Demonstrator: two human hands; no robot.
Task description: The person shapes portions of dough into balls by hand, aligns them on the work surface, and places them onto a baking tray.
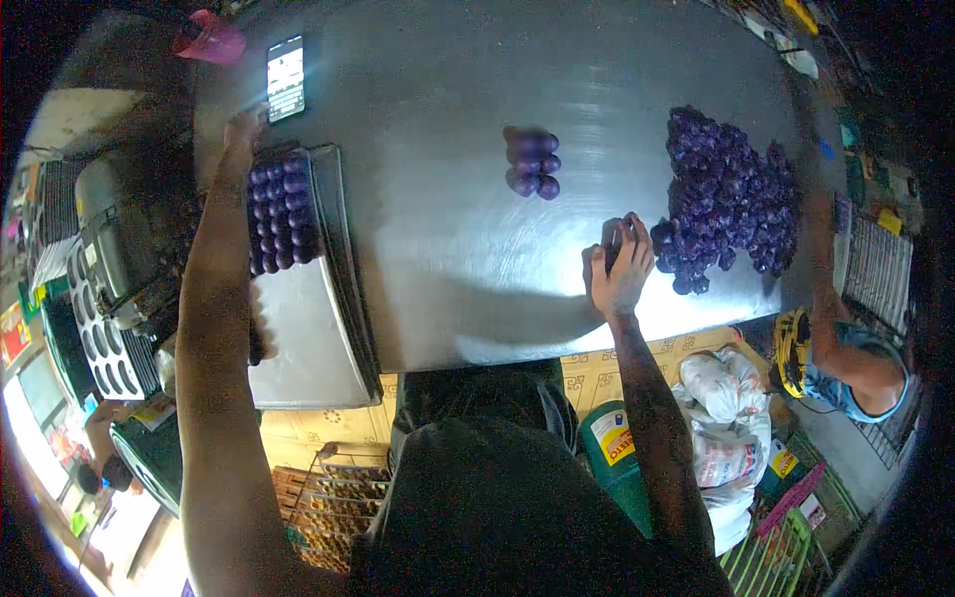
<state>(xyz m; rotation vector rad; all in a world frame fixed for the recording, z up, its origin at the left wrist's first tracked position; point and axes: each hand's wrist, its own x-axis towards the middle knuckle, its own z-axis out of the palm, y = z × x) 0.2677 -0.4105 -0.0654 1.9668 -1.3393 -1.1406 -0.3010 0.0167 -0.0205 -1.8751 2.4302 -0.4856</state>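
My left hand [246, 129] is at the lower end of a lit phone [286, 80], a finger stretched to its screen edge. Near the pile, my right hand [625, 267] is cupped on the metal table, fingers curled round a dark lump that looks like a purple dough ball. A large heap of rough purple dough pieces [731, 194] lies to its right. Farther up, several smooth purple balls [534, 162] stand in a small two-column group. Rows of round purple balls [282, 214] fill the far part of a tray [308, 338], beside my left forearm.
A pink container [211, 40] stands at the table's far left corner. Another person's arm [856, 363] is at the right edge. White sacks [724, 428] and a green bucket [612, 448] are below the table's near edge. Moulded pans [104, 333] stand left.
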